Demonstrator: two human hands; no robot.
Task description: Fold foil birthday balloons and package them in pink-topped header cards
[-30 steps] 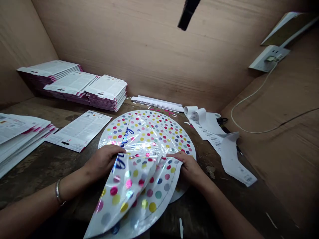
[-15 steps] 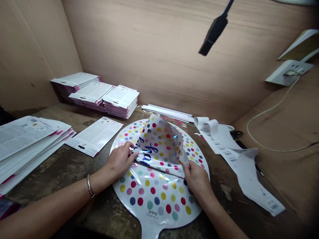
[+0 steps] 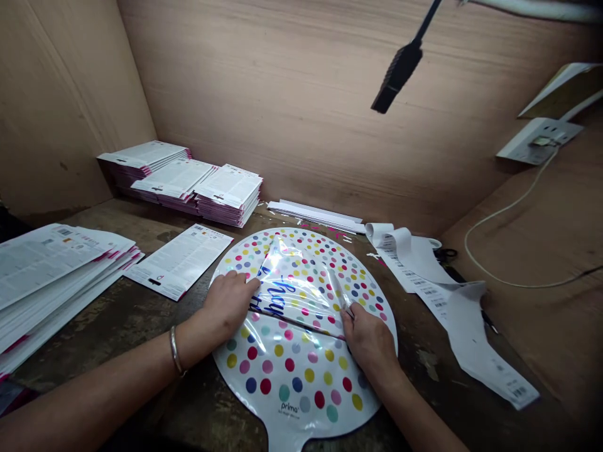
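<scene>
A flat round foil balloon (image 3: 311, 370) with coloured dots lies on the worktable, its tail toward me and "prima" printed near the tail. Across its middle runs a folded flap (image 3: 301, 292) bearing part of some blue lettering. My left hand (image 3: 230, 304), a bangle on its wrist, is closed on the flap's left side, thumb and fingers pinching the foil. On the opposite side my right hand (image 3: 370, 336) pinches the flap's right edge, where the foil is creased and shiny. The fingertips of both hands are partly hidden.
Printed cards stand in stacks (image 3: 228, 188) at the back left. More cards (image 3: 51, 263) lie at left, beside a single card (image 3: 183, 260). A strip of barcode labels (image 3: 464, 314), scissors (image 3: 446, 253) and paper strips (image 3: 315, 215) are around the balloon. A black plug (image 3: 398, 78) hangs above.
The raised, puffed-up part of the flap has come down and now lies nearly flat on the balloon. Both hands keep their hold, and the view has shifted slightly.
</scene>
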